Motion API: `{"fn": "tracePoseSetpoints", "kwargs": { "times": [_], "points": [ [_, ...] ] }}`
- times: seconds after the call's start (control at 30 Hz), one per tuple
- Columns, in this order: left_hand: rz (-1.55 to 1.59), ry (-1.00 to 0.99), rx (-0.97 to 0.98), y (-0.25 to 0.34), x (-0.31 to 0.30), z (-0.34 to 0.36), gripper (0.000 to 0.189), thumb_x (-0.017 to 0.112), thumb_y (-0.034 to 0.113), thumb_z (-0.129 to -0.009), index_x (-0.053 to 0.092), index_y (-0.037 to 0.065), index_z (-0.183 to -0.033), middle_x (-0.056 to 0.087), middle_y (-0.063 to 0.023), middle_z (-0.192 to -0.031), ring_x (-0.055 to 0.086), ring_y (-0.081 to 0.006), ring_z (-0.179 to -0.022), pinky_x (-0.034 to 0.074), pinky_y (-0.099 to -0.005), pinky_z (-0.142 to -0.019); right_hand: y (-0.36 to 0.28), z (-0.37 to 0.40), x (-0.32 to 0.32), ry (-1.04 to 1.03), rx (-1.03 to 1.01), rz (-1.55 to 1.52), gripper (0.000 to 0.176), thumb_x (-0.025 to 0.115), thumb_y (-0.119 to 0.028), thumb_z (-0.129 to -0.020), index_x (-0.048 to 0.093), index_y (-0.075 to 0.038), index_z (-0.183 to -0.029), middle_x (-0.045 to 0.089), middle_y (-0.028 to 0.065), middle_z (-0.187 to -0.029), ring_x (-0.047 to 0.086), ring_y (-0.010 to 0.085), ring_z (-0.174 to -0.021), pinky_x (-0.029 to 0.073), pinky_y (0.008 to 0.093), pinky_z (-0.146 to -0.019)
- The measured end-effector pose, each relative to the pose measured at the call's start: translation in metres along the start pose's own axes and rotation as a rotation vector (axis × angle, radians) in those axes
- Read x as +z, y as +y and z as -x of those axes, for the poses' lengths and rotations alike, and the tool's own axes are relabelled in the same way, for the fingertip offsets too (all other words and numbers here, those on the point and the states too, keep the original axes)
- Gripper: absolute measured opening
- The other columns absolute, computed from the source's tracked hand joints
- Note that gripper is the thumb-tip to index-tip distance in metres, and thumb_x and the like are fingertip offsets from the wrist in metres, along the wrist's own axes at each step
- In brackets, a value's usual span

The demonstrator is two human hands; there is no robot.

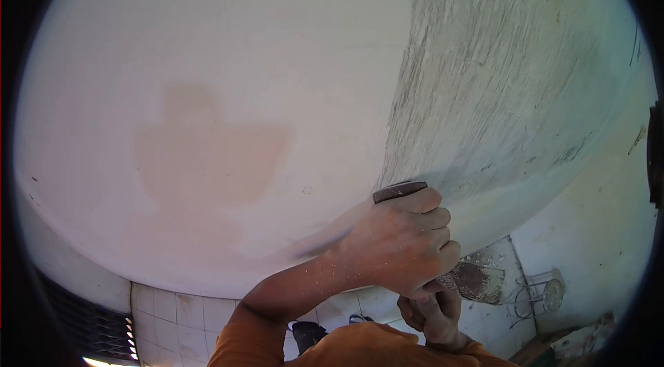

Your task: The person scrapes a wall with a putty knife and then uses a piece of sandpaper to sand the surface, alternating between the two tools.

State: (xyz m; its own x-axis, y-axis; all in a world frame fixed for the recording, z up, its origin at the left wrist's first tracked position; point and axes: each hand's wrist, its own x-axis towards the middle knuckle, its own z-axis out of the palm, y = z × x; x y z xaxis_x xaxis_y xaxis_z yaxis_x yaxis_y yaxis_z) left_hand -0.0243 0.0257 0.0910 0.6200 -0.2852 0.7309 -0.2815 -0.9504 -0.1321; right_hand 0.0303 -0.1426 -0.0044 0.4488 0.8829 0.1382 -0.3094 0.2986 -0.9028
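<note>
My left hand (pixel 404 242) reaches across from the lower left, its fingers wrapped round a dark, flat-edged tool (pixel 400 191) that lies against the pale wall (pixel 311 56). Most of the tool is hidden by the hand. Below it, close to my body, my right hand (pixel 439 315) is closed. A scraper with a broad, dark, putty-smeared blade (pixel 481 282) extends from it to the right; its handle is largely covered. Grey streaks (pixel 477 56) run down the wall above the left hand.
A small round metal-framed stand (pixel 551 294) is on the floor at the lower right, beside a plastic-like bundle (pixel 584 337). White tiles (pixel 187 312) cover the floor. A dark slatted grille (pixel 83 315) is at the lower left. Orange sleeves show at the bottom.
</note>
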Motion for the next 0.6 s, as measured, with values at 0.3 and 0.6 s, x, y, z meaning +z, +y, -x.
{"fn": "tracePoseSetpoints", "kwargs": {
  "times": [0.3,0.6],
  "points": [
    [-0.013,-0.005,-0.015,0.0,-0.003,-0.009,0.024,0.058,0.029,-0.044,0.043,0.014,-0.054,0.04,0.0026,-0.052,0.047,-0.0142,-0.056,0.037,-0.0275,-0.061,-0.022,-0.006,0.002,-0.02,0.019,0.002,0.027,0.053,-0.022,-0.091,0.052,0.005,-0.092,0.036,0.0009,-0.051,0.035,0.0095,-0.041,0.031,0.0219,-0.036],
    [-0.016,0.039,-0.023,0.001,-0.01,-0.011,0.026,0.06,0.031,-0.043,0.046,0.013,-0.053,0.041,0.0023,-0.053,0.046,-0.0155,-0.057,0.037,-0.0283,-0.063,-0.033,-0.008,0.006,-0.068,-0.03,0.063,0.023,0.05,-0.02,-0.093,0.05,0.004,-0.093,0.04,0.0033,-0.054,0.037,0.0096,-0.042,0.03,0.0227,-0.034]
  ]
}}
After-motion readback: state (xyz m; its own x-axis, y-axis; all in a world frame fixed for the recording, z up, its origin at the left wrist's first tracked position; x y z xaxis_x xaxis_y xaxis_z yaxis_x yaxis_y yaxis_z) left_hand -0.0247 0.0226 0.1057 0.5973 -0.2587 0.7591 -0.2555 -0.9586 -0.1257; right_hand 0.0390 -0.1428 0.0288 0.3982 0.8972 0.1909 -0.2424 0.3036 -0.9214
